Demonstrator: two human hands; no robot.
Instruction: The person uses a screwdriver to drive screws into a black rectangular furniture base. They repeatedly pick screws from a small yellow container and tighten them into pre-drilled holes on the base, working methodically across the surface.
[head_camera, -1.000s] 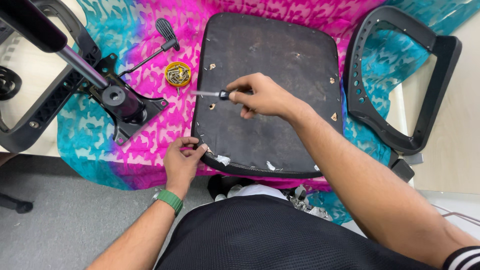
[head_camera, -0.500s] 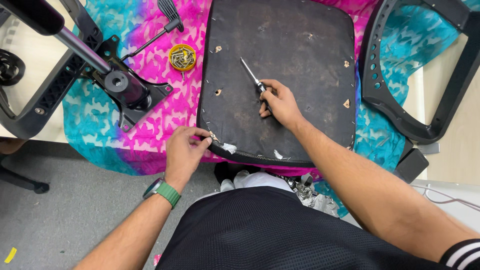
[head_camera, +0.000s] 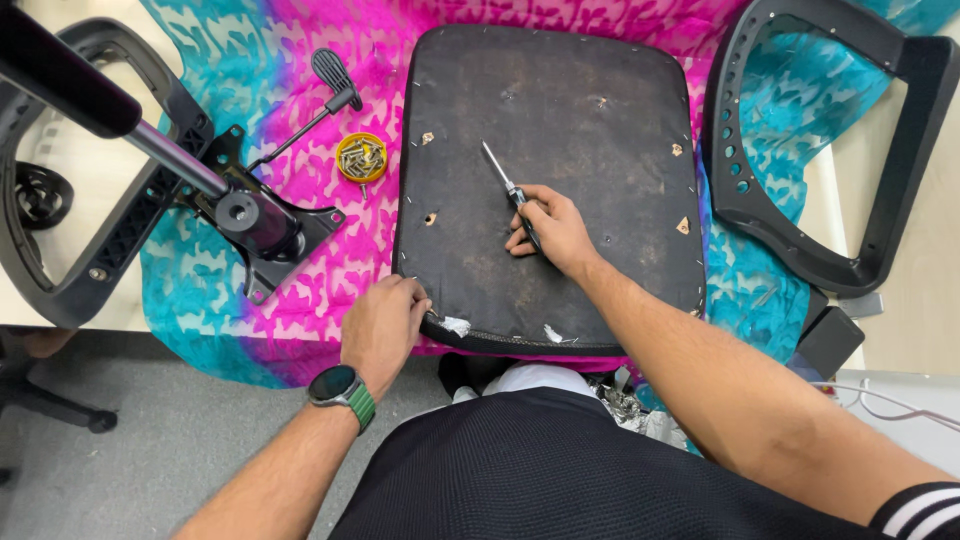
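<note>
Chair seat lies underside up on the cloth. Right hand closed around a screwdriver, tip off any hole; left hand pinches the near-left seat edge. Fastening step: tip needs seating squarely

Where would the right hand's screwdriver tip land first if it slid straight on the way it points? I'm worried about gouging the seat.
Probably only bare seat underside: the screwdriver in the right hand points up-left, between the mounting holes, though depth is unclear.
</note>
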